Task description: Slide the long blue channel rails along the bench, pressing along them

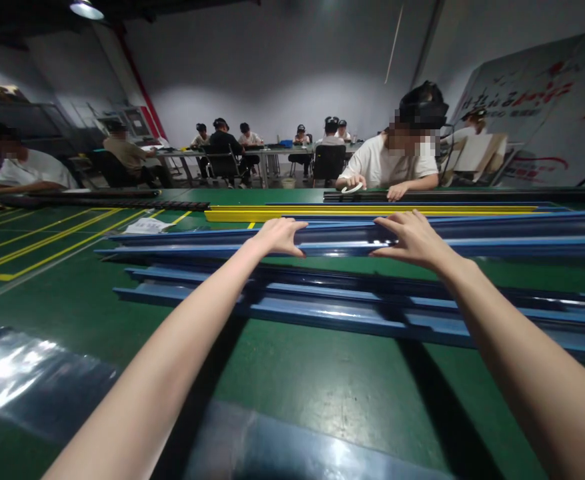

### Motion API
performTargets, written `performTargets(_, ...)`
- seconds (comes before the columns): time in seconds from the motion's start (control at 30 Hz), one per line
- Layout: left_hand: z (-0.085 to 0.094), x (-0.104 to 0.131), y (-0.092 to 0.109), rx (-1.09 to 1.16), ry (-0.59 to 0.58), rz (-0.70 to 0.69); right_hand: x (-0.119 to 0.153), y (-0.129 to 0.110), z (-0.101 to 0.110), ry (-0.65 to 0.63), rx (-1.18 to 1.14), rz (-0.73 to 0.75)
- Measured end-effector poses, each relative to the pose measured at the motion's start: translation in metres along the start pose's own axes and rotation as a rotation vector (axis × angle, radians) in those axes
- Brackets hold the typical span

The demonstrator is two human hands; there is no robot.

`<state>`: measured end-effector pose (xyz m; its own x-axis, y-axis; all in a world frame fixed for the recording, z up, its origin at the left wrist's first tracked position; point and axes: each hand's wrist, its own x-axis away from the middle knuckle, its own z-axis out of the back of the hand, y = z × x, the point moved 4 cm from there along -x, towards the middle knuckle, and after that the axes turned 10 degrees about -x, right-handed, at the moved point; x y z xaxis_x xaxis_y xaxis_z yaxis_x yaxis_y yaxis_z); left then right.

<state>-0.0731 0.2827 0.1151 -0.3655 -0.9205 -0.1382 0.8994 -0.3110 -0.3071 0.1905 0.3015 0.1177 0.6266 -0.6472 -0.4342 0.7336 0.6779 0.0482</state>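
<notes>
Both arms reach forward over a green tabletop (322,373). My left hand (282,236) grips a long blue channel strip (337,248) across its width, thumb on the near edge and fingers on the far edge. Further right, my right hand (409,240) holds the same strip in a like grip. Nearer me lie more long blue strips (297,310), crossed by the shadows of my arms. Just beyond the held strip runs a yellow strip (252,214).
Clear plastic film (37,380) lies at the near left, with another sheet (292,443) at the bottom. A white paper (147,225) sits left of the strips. Across the table a person (392,160) in a headset handles a white ring beside dark strips (472,196).
</notes>
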Motion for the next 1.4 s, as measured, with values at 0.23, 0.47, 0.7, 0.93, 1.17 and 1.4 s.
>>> performTargets(0.23,0.029,0.03,0.008,0.003,-0.013,-0.044,0.03,-0.03,0.035,0.024,0.039,-0.022)
performTargets(0.47,0.035,0.077,0.017,0.006,-0.113,-0.077,0.068,-0.078,0.034,-0.035,0.129,-0.039)
performTargets(0.7,0.01,0.125,0.032,-0.01,-0.185,-0.136,0.107,-0.123,0.013,-0.086,0.153,-0.024)
performTargets(0.93,-0.008,0.158,0.043,-0.038,-0.209,-0.164,0.139,-0.152,-0.006,-0.077,0.09,-0.048)
performTargets(1.17,-0.019,0.176,0.05,-0.056,-0.242,-0.158,0.159,-0.17,-0.023,-0.09,0.071,-0.068)
performTargets(1.4,-0.03,0.189,0.053,-0.037,-0.303,-0.146,0.164,-0.179,-0.032,-0.084,0.056,-0.061)
